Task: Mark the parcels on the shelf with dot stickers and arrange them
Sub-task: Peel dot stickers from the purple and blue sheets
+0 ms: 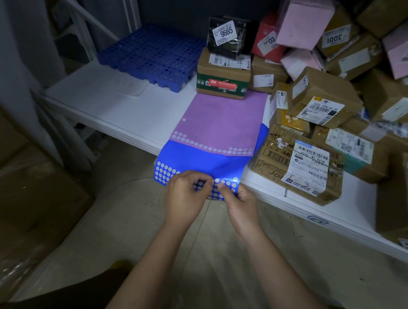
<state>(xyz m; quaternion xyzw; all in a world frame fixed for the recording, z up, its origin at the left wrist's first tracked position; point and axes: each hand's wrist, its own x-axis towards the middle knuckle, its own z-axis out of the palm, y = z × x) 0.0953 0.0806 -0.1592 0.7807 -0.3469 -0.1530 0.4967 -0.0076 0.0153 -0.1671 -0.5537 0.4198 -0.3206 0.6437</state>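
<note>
The glossy blue dot-sticker sheet point(199, 164) overhangs the white shelf point(127, 111) for easy peeling; left hand point(184, 199) and right hand point(240, 205) fingers pinch its edge.

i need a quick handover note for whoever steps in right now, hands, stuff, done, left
Left hand and right hand both pinch the near edge of the blue sticker sheet, apparently peeling a dot.
The blue sheet overhangs the shelf edge; the purple sticker sheet lies on top of it, further back.
Parcels are heaped at the right and back of the shelf; a blue pallet sits back left.
Done: many dots are gone from both sheets; none is visible on a parcel.
Left: stick the dots on, arrange the parcels.
</note>
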